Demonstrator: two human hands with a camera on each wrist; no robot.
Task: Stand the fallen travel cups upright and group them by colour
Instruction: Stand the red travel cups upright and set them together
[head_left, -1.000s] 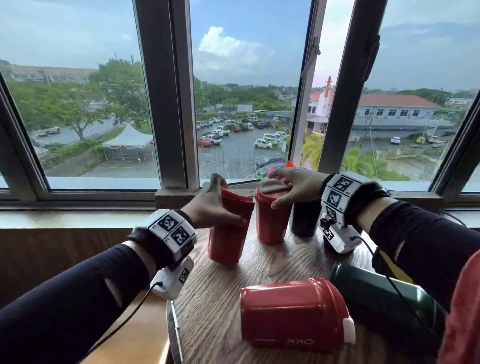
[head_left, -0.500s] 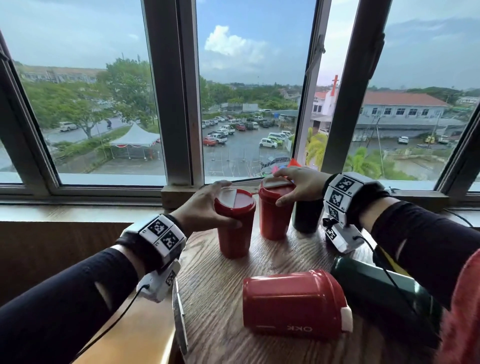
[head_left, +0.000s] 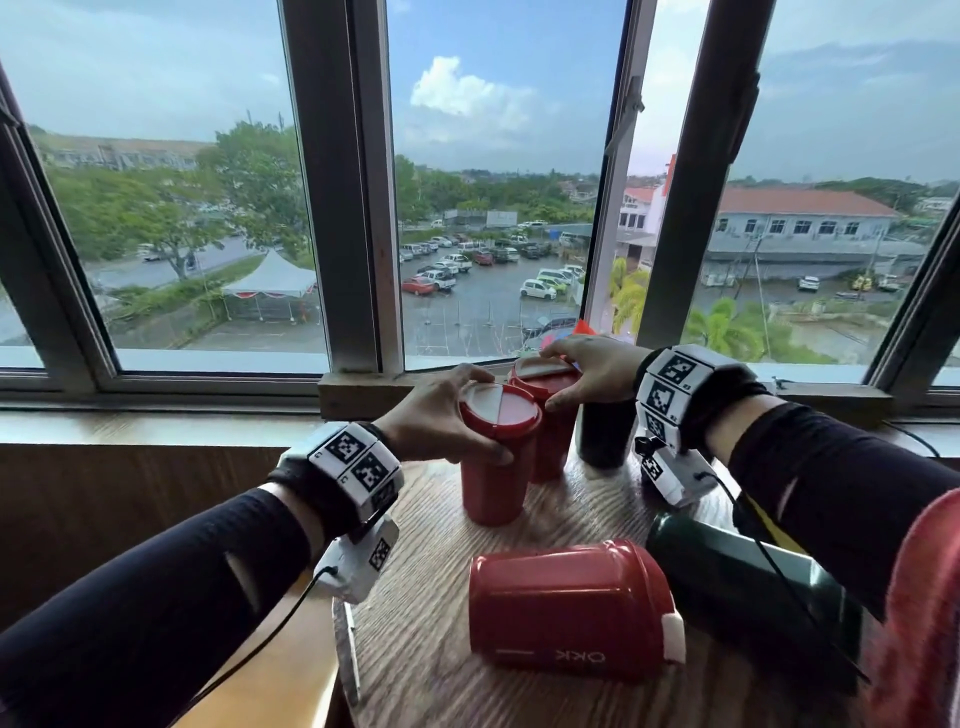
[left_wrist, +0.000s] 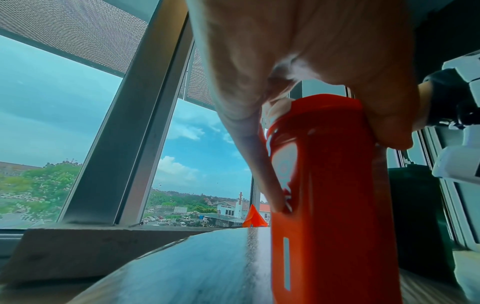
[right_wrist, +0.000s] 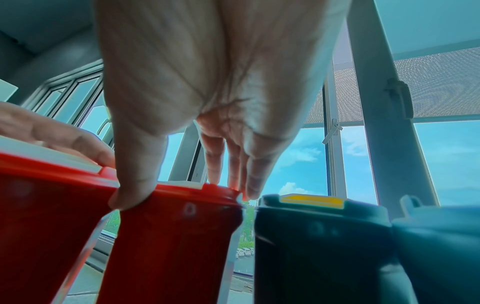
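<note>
Two red travel cups stand upright side by side at the back of the round wooden table (head_left: 415, 654). My left hand (head_left: 452, 415) grips the nearer red cup (head_left: 493, 483) around its lid; the left wrist view shows my left hand (left_wrist: 311, 123) wrapped on this cup (left_wrist: 330, 205). My right hand (head_left: 587, 369) holds the rim of the farther red cup (head_left: 553, 447), thumb and fingers of that hand (right_wrist: 182, 195) pinching the lid of the cup (right_wrist: 176, 236). A dark green cup (head_left: 605, 431) stands just right of them. A red cup (head_left: 571, 618) and a dark green cup (head_left: 748, 587) lie on their sides near me.
The table's back edge meets a wooden window sill (head_left: 156, 426) and tall window frames. A small orange object (head_left: 582, 328) sits behind the cups by the glass. In the right wrist view another dark cup (right_wrist: 436, 246) stands at the far right. Bare tabletop lies left of the fallen red cup.
My left hand brought its tilted red cup upright and slid it right, against the second red cup. My right hand stayed on the second cup's lid.
</note>
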